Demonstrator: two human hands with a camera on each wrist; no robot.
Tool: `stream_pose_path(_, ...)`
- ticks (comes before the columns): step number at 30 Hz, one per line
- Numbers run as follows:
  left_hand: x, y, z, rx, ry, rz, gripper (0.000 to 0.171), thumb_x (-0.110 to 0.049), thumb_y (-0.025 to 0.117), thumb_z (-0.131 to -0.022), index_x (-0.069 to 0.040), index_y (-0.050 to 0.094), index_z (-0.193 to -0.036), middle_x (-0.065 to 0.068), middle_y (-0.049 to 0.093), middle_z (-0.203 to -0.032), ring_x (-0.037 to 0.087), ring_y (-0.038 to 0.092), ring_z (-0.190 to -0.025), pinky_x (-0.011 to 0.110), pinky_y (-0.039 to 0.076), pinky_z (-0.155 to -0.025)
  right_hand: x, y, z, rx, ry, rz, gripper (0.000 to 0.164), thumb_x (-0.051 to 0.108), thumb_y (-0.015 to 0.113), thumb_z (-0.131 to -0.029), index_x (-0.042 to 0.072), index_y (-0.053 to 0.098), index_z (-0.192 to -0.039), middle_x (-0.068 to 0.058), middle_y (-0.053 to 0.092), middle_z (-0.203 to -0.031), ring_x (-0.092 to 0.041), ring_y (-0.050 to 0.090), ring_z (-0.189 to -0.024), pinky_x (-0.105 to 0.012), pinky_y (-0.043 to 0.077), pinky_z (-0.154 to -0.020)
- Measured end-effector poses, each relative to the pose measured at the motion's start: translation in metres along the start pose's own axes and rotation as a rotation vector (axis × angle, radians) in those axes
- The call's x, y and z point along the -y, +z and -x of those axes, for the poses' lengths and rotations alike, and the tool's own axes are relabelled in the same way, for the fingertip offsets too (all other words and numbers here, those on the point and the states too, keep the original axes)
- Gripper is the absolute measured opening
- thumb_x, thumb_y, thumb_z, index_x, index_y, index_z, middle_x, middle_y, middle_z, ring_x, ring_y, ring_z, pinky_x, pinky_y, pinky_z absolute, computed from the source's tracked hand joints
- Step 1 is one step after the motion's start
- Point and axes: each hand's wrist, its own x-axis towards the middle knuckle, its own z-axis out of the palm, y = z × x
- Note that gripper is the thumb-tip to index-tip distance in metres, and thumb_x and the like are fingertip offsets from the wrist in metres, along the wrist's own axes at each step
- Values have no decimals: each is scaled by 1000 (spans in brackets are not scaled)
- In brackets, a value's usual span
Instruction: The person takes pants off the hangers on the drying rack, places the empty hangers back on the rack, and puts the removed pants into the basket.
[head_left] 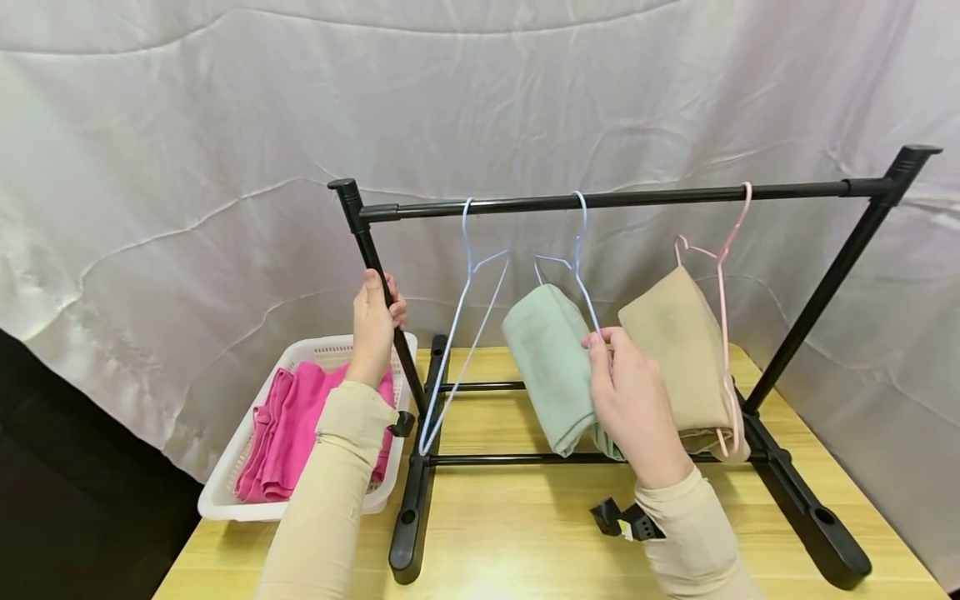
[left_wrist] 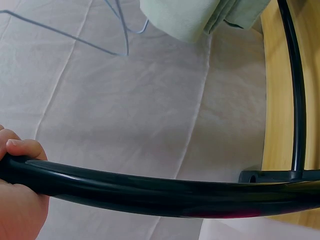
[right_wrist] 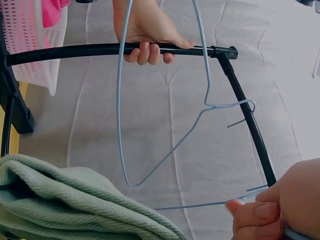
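My left hand (head_left: 375, 327) grips the left post (head_left: 407, 362) of a black garment rack, fingers and thumb wrapped round it. With thumb and fingers, my right hand (head_left: 633, 396) pinches the sloping side of a light blue hanger (head_left: 576, 262) hooked on the top bar (head_left: 517, 205). Folded pale green cloth (head_left: 551, 367) hangs over this hanger, just left of the right hand. Another light blue hanger (head_left: 471, 268), bare, hangs to its left. At the right, folded beige cloth (head_left: 671, 350) drapes over a pink hanger (head_left: 722, 258). The right fingertips show at the lower right of the right wrist view.
A white plastic basket (head_left: 217, 492) with folded bright pink cloth (head_left: 296, 429) stands left of the rack. The rack's feet (head_left: 813, 508) rest on a wooden table (head_left: 517, 533). Grey-white fabric (head_left: 480, 100) hangs behind. Two thin lower bars (head_left: 487, 459) join the feet.
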Motion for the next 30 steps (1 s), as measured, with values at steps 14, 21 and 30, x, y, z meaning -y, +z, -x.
stream_pose_path(14, 1, -1, 0, 1, 7, -1, 53, -66, 27, -107, -18, 44, -91, -7, 37, -62, 8, 36, -54, 21, 34, -56, 1, 2, 0, -29, -10, -64, 31, 22, 42, -117, 5, 67, -109, -9, 55, -72, -23, 50, -63, -37, 41, -62)
stream_pose_path(21, -1, -4, 3, -19, -21, 11, 56, -71, 30, -102, -19, 46, -91, -8, 38, -63, 6, 35, -55, 21, 33, -56, 4, 4, 0, -31, -25, -88, 30, 18, 43, -117, 3, 67, -106, -11, 62, -74, -19, 50, -60, -33, 42, -60)
stream_pose_path(30, -4, -4, 4, -19, -8, 18, 56, -73, 31, -99, -20, 47, -89, -9, 38, -62, 6, 35, -54, 21, 33, -55, 7, 2, 0, -54, -34, -93, 30, 17, 43, -116, 4, 68, -104, -9, 62, -72, -15, 49, -58, -30, 41, -57)
